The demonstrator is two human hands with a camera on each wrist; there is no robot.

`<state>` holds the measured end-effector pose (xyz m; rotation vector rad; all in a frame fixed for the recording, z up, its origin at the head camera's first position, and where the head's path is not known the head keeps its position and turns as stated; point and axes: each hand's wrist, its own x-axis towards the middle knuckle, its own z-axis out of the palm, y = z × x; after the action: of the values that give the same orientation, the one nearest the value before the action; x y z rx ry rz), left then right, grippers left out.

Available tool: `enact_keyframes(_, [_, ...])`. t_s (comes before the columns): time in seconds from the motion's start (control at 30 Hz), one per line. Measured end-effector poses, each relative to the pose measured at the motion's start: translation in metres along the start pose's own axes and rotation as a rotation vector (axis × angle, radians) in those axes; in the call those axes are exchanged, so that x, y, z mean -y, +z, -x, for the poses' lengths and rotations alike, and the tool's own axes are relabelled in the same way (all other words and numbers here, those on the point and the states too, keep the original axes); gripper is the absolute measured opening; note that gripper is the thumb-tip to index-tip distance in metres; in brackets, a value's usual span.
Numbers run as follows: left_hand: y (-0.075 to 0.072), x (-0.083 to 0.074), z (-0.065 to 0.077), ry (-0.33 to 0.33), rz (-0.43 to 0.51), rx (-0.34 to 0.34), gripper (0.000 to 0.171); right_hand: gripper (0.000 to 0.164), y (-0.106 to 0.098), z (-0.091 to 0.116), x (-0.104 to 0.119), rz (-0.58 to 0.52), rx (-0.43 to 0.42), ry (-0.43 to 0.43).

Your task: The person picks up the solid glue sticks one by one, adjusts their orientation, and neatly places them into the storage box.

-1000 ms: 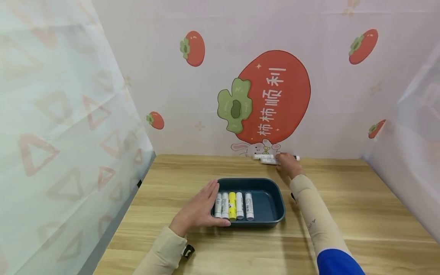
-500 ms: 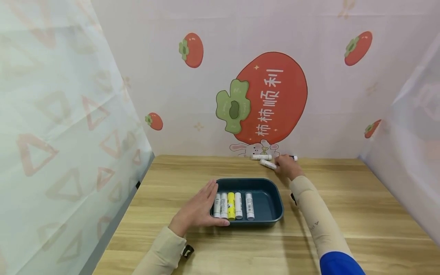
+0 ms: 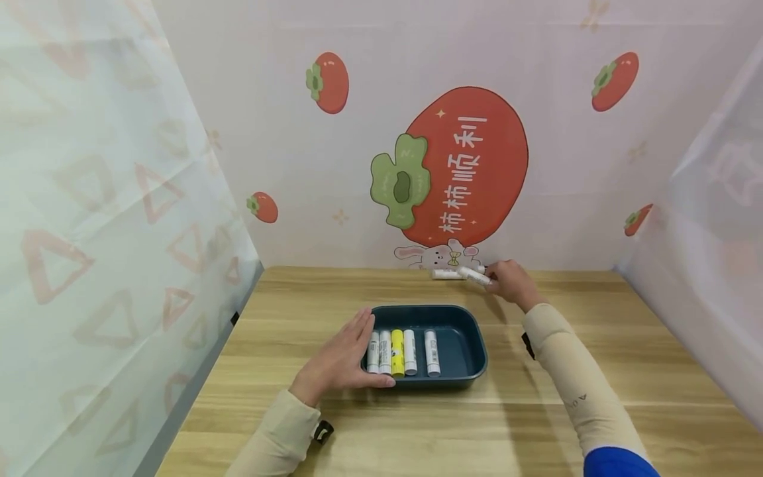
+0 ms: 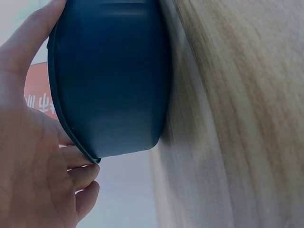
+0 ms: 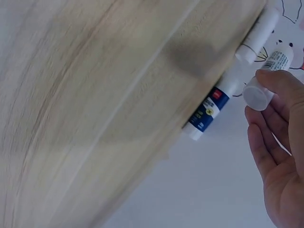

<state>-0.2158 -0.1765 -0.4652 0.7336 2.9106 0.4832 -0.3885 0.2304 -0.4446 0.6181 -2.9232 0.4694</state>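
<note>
- The right grip (image 3: 514, 283), in the head view, is out at the back of the worktop (image 3: 429, 430), with thumb and fingers pinching one end of a white tube (image 3: 475, 275); the tube sticks out aslant from the fingertips, towards the person's left.
- Same view: a second white tube (image 3: 442, 274) lies at the foot of the printed backdrop (image 3: 334, 152), partly covered by the pinched one.
- Closer in, the left grip (image 3: 336, 363) is spread, not clenched, across the left end of a dark blue tray (image 3: 444, 383), thumb along the near rim.
- Beside that hand, inside the tray, four tubes lie in a row, a yellow tube (image 3: 397, 354) third among white ones; a lone white tube (image 3: 432, 353) lies past a gap to their right.
- Left wrist view: the tray sits on the worktop, thumb touching its rim at one end, other fingertips showing at the opposite end.
- Right wrist view: the pinched tube is held between thumb and fingers, round end outward; a navy-labelled tube (image 5: 209, 110) lies near, apart from the hand, roughly in line with the second white tube.
</note>
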Motion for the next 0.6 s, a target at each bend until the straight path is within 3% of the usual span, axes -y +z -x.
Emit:
enact_keyframes(0.27, [-0.001, 0.0, 0.001, 0.003, 0.011, 0.006, 0.133, 0.01, -0.024, 0.022, 0.016, -0.084, -0.004, 0.019])
enact_keyframes(0.6, [-0.001, 0.0, -0.001, -0.005, 0.014, 0.004, 0.135, 0.011, -0.042, 0.064, 0.079, -0.178, -0.004, 0.06])
